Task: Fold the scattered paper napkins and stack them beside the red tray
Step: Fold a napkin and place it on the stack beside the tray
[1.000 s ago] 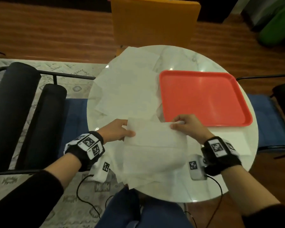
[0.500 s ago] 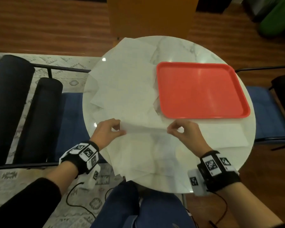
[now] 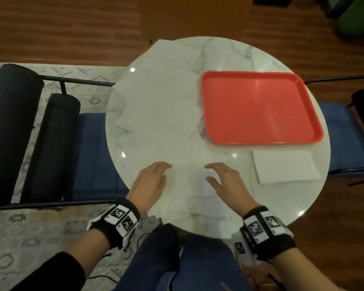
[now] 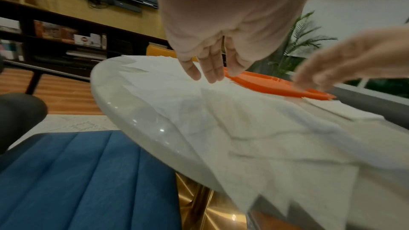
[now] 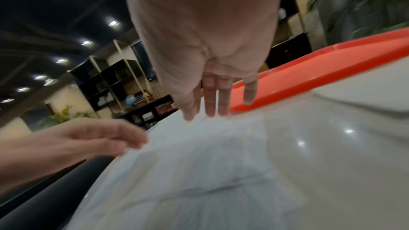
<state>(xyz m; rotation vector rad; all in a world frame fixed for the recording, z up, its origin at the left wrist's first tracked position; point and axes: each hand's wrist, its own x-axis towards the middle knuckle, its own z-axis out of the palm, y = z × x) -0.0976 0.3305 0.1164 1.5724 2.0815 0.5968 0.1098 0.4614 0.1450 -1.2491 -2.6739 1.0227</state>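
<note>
Both hands, left hand (image 3: 150, 181) and right hand (image 3: 227, 181), lie flat-fingered, gripping nothing, on a blurred napkin (image 3: 187, 185).

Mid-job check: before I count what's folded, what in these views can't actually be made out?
- Loose napkins, head view: white sheets overlap on the white table, so their number is unclear.
- Folded stack below the red tray: layer count too fine to see.
- Napkin being folded: its near edge overhangs the table; fold lines faint.
- Right wrist view: motion blur hides whether the right hand touches paper.
- Left hand: contact likewise unclear.
</note>
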